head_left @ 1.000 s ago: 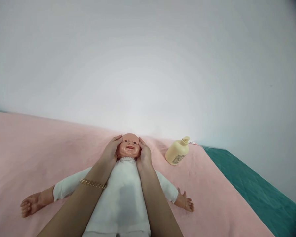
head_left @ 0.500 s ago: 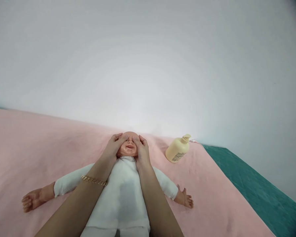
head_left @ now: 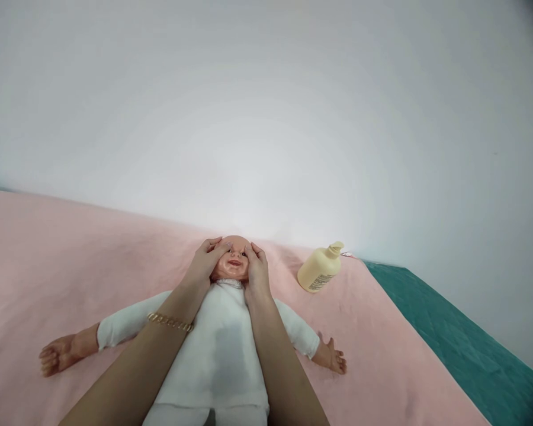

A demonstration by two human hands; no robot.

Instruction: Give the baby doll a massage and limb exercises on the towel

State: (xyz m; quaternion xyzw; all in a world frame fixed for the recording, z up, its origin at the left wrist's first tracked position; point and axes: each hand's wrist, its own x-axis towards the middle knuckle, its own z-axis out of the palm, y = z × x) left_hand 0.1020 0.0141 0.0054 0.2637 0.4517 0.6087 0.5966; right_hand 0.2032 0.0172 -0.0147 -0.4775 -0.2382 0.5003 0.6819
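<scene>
Bald baby doll in white clothing [head_left: 204, 367]: face up on pale pink cloth [head_left: 373, 355]; left hand [head_left: 202, 260] grasping one side of its head, thumb beside the eye; right hand [head_left: 258, 275] grasping the other side likewise; gold link bracelet [head_left: 170, 322] at left wrist; cream-yellow pump bottle [head_left: 317, 271] right of doll's head, apart; green surface [head_left: 453, 325] farther right; pale wall [head_left: 266, 118] beyond doll

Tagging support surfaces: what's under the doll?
The doll lies face-up on a pink cloth, visible around its outstretched arms. The area directly beneath its torso is covered, so anything there can't be seen.
</scene>
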